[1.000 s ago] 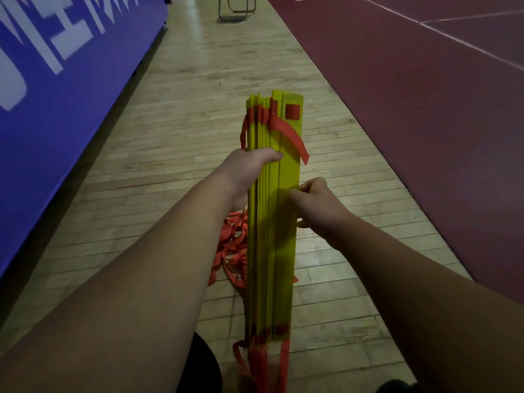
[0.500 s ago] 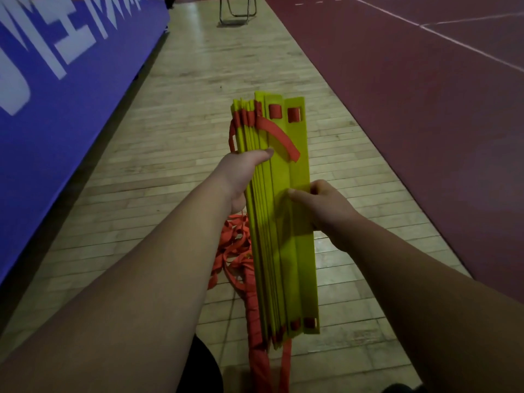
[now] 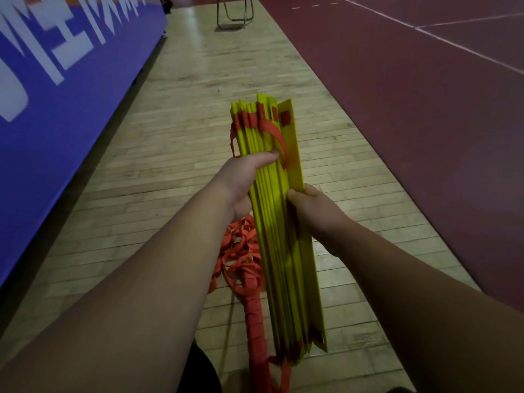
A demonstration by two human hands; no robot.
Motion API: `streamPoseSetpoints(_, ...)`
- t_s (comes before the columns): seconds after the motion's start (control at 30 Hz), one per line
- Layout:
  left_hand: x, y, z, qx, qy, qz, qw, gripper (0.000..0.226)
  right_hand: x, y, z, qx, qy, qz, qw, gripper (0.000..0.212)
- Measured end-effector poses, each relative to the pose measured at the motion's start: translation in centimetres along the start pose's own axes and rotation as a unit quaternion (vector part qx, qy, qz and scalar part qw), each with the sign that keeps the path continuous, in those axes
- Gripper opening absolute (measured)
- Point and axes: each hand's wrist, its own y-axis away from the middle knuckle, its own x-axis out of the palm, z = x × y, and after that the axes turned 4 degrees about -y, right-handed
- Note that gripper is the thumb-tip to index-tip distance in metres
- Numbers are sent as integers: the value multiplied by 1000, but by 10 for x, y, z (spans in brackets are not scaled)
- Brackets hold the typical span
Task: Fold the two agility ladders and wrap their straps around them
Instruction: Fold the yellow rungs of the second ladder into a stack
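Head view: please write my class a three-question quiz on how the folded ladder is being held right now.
1. True or false: the left hand grips the stack of yellow rungs.
2. The tangled red straps hang: A) left of the stack, B) right of the stack, C) above the stack.
3. Short answer: which hand's grip sits nearer the stack's far end?

Key: 1 true; 2 A; 3 the left hand.
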Motion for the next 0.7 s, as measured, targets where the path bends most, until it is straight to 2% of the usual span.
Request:
streamPoseSetpoints(0.07, -1, 1, 0, -9, 10, 9, 1000, 43, 0, -1, -1, 8, -39, 17, 999, 73)
streamPoseSetpoints(0.13, -3, 2, 0, -19, 22, 19, 999, 36, 0, 2, 0, 6, -62, 38, 997, 83)
streamPoseSetpoints(0.23, -3, 4, 0, -18, 36, 28, 999, 43, -1, 3, -2, -14, -54, 42, 998, 73)
streamPoseSetpoints(0.4, -8, -1, -1, 20, 21, 6, 1000, 46, -1, 3, 0, -48, -20, 5, 999, 71)
streamPoseSetpoints(0.47, -11, -8, 1, 47, -11, -27, 998, 61, 0, 4, 2, -56, 9, -28, 998, 66)
streamPoseSetpoints(0.57, -16, -23, 7, 68, -39, -89, 993, 99, 1, 2, 0, -68, 54, -67, 994, 49)
streamPoseSetpoints(0.63, -20, -31, 10, 63, -41, -108, 991, 120, 1, 1, -1, -75, 79, -73, 991, 45)
streamPoseSetpoints(0.7, -23, -34, 11, 63, -46, -116, 990, 124, 1, 1, 0, -85, 86, -73, 990, 47)
